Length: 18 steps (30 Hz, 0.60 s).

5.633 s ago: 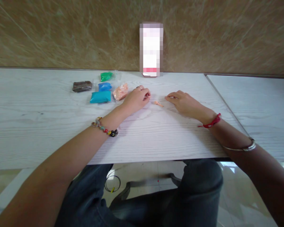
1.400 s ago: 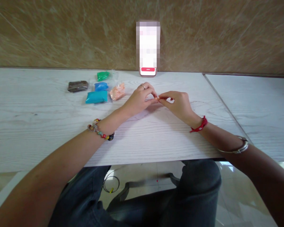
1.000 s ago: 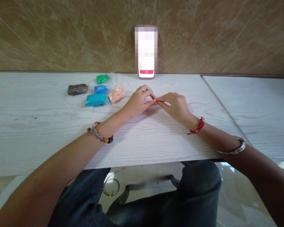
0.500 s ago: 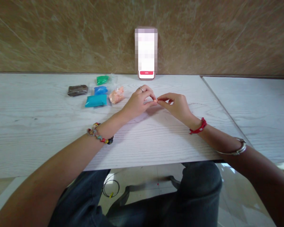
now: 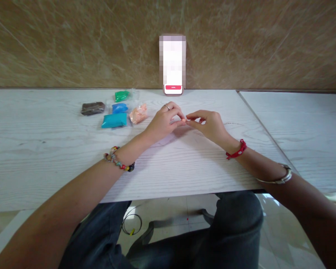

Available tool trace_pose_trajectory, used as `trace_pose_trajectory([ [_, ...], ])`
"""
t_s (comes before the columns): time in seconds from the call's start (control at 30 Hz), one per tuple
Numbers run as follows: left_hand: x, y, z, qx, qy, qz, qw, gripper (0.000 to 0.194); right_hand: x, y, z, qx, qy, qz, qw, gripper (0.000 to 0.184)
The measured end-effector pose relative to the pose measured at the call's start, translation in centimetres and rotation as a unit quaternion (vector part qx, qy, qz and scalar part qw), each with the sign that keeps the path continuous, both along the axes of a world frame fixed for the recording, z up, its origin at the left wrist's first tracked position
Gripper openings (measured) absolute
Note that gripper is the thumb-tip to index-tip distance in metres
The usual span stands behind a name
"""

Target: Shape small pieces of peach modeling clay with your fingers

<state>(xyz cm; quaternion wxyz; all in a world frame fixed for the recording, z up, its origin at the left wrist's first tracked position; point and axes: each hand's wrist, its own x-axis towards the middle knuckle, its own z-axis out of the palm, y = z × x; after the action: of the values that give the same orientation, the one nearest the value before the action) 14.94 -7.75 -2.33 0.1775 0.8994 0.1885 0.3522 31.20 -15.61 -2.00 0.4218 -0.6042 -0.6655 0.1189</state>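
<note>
A tiny peach-coloured lump of modelling clay (image 5: 184,120) is pinched between the thumb and fingers of my left hand (image 5: 164,120). From the other side, the thumb and fingertips of my right hand (image 5: 207,122) close on the lump's right edge, so the two hands almost meet above the table. Just left of my left hand lies a clear bag of peach clay (image 5: 139,113). Beyond it are packets of teal clay (image 5: 114,120), blue clay (image 5: 120,108), green clay (image 5: 121,96) and brown clay (image 5: 93,108).
A phone (image 5: 173,65) with a blurred screen leans on the brown marbled wall (image 5: 72,45) behind my hands. The white wood-grain table (image 5: 168,168) has a seam on the right. My knees are below its front edge, and a coiled cable (image 5: 131,224) lies on the floor.
My right fingers have parted very slightly at the peach clay. The whole view has shifted a little; my left hand keeps its pinch, and the packets stay put.
</note>
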Motion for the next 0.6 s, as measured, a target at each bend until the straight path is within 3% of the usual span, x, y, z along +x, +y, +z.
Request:
trace_pose_trajectory([
  [0.2,0.0,0.2,0.1,-0.052,0.036,0.026,0.998,0.008,0.5,0.4,-0.3,-0.011,-0.031,-0.008,0.999,0.02],
  [0.6,-0.2,1.2,-0.8,-0.078,0.132,0.02,0.988,0.016,0.7,0.3,-0.2,-0.055,-0.107,0.017,0.993,0.013],
])
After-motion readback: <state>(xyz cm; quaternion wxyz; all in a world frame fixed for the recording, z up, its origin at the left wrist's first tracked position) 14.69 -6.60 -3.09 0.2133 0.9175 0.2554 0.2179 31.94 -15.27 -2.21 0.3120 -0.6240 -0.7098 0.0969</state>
